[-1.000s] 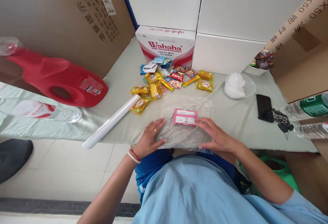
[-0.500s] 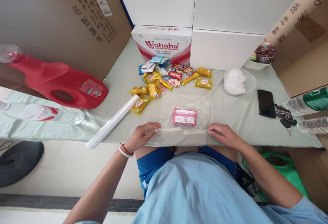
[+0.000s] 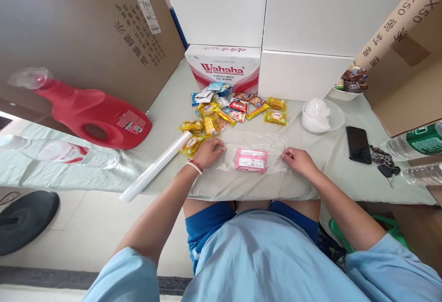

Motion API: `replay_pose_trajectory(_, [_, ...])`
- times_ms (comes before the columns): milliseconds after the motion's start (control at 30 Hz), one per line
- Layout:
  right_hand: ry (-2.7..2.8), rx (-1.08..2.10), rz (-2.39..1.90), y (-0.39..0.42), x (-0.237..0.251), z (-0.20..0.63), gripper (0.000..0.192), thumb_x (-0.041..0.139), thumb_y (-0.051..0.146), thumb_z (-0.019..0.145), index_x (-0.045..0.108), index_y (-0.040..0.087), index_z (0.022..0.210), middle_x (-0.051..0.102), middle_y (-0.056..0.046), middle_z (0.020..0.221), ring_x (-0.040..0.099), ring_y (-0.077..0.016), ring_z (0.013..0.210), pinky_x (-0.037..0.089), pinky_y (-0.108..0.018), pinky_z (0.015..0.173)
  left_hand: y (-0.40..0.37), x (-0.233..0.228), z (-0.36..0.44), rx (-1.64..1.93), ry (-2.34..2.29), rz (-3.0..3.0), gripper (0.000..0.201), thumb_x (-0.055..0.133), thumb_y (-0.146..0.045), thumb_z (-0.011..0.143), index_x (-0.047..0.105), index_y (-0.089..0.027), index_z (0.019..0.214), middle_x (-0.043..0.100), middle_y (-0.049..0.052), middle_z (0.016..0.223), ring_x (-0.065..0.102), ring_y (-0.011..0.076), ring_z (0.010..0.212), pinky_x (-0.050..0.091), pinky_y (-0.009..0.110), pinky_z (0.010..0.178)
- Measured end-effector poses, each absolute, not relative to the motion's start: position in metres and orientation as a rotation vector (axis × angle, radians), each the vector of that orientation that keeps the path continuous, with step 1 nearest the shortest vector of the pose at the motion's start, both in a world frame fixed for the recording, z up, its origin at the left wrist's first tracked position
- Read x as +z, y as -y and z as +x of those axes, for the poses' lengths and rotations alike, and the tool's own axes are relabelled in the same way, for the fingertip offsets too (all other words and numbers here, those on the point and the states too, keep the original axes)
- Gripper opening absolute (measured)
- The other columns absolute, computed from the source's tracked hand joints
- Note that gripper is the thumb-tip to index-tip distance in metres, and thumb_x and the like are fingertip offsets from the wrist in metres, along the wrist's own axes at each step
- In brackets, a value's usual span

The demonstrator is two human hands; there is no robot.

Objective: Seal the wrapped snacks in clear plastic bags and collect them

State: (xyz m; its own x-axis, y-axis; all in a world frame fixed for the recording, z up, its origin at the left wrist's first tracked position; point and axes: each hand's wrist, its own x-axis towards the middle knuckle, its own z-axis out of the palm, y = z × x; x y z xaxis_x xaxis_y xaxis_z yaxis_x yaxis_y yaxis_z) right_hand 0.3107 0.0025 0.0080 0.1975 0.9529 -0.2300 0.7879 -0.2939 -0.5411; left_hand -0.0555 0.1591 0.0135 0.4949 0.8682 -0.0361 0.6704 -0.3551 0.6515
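Observation:
A pink and white packet (image 3: 251, 160) lies on a sheet of clear plastic film (image 3: 229, 158) near the front edge of the table. My left hand (image 3: 210, 152) is at the film's left edge, fingers pinched on it. Opposite, at the right edge, my right hand (image 3: 300, 160) also pinches the film between thumb and fingers. Left of my left hand, a white roll of film (image 3: 157, 166) lies diagonally, its far end against yellow-wrapped snacks (image 3: 192, 144).
Several wrapped snacks (image 3: 238, 105) lie before the Wahaha carton (image 3: 226, 69). A bowl with a white plastic bag (image 3: 316, 115), a phone (image 3: 358, 143) and keys (image 3: 383, 159) are to the right. At left lie a red jug (image 3: 100, 113) and a water bottle (image 3: 65, 150).
Both hands have moved away from the table's front edge, carrying the near edge of the film farther in. The packet stays in about the same place.

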Motion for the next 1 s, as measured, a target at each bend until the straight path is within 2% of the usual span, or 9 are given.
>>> replay_pose_trajectory(100, [1.743,0.538,-2.274,-0.007,0.018,0.314,0.030,0.052,0.036,0.095,0.071,0.021,0.112,0.073,-0.008,0.094,0.065,-0.0248,0.087,0.046,-0.033,0.073,-0.148,0.022,-0.063,0.632,-1.443,2.183,0.024,0.059,-0.034,0.086,0.070,-0.019,0.100,0.069,0.015,0.119,0.060,0.0329,0.119,0.045,0.052,0.110])
replay_pose_trajectory(233, [1.928,0.296,-2.114,-0.040,0.037,0.306,0.032,0.049,0.033,0.099,0.071,0.019,0.117,0.070,-0.012,0.109,0.061,-0.0291,0.108,0.048,-0.039,0.091,-0.111,0.041,-0.056,1.020,-1.643,2.301,0.026,0.049,-0.029,0.098,0.071,-0.019,0.107,0.067,0.014,0.111,0.058,0.0317,0.115,0.046,0.052,0.105])
replay_pose_trajectory(333, [2.118,0.335,-2.024,-0.080,0.043,0.282,0.035,0.050,0.029,0.099,0.068,0.017,0.127,0.067,-0.015,0.125,0.057,-0.0306,0.119,0.045,-0.040,0.102,-0.078,0.045,-0.027,0.854,-1.297,2.492,0.029,0.046,-0.026,0.101,0.072,-0.022,0.114,0.069,0.012,0.108,0.060,0.0273,0.108,0.049,0.047,0.098])
replay_pose_trajectory(433, [2.237,0.423,-2.020,-0.113,0.037,0.256,0.045,0.058,0.032,0.098,0.061,0.014,0.139,0.062,-0.018,0.135,0.053,-0.0328,0.127,0.042,-0.042,0.106,-0.060,0.035,0.006,0.552,-1.142,2.594,0.035,0.044,-0.024,0.103,0.071,-0.024,0.125,0.069,0.010,0.130,0.058,0.0268,0.118,0.048,0.045,0.096])
replay_pose_trajectory(567, [2.257,0.550,-2.060,-0.140,0.025,0.244,0.048,0.074,0.036,0.086,0.067,0.014,0.128,0.071,-0.017,0.117,0.062,-0.0302,0.109,0.047,-0.038,0.092,-0.063,0.018,0.026,0.358,-1.241,2.554,0.036,0.046,-0.023,0.102,0.070,-0.026,0.130,0.068,0.007,0.138,0.057,0.0279,0.118,0.047,0.046,0.093])
replay_pose_trajectory(667, [2.262,0.723,-2.025,-0.150,0.023,0.248,0.026,0.073,0.033,0.084,0.074,0.016,0.104,0.073,-0.005,0.089,0.064,-0.0193,0.081,0.046,-0.027,0.076,-0.067,0.013,0.026,0.352,-1.270,2.547,0.037,0.048,-0.023,0.101,0.071,-0.029,0.129,0.067,0.007,0.139,0.056,0.0280,0.117,0.047,0.045,0.092])
replay_pose_trajectory(733, [2.257,0.780,-1.954,-0.152,0.025,0.252,0.017,0.071,0.031,0.085,0.074,0.016,0.093,0.071,-0.003,0.085,0.062,-0.0165,0.078,0.045,-0.025,0.073,-0.066,0.014,0.025,0.371,-1.292,2.565,0.035,0.051,-0.023,0.100,0.072,-0.030,0.127,0.066,0.008,0.137,0.054,0.0292,0.119,0.047,0.045,0.091])
replay_pose_trajectory(867, [2.227,0.789,-1.799,-0.147,0.035,0.256,0.017,0.068,0.029,0.087,0.073,0.015,0.093,0.071,-0.005,0.097,0.061,-0.0160,0.086,0.045,-0.024,0.078,-0.062,0.017,0.028,0.356,-1.361,2.610,0.033,0.051,-0.028,0.102,0.074,-0.030,0.125,0.065,0.012,0.119,0.053,0.0306,0.111,0.045,0.045,0.087])
replay_pose_trajectory(1000, [2.221,0.812,-1.702,-0.131,0.045,0.253,0.018,0.060,0.030,0.094,0.070,0.016,0.095,0.067,-0.001,0.081,0.057,-0.0145,0.073,0.041,-0.025,0.069,-0.060,0.017,0.031,0.283,-1.386,2.595,0.034,0.050,-0.028,0.103,0.071,-0.030,0.130,0.064,0.011,0.105,0.053,0.0296,0.104,0.042,0.044,0.085])
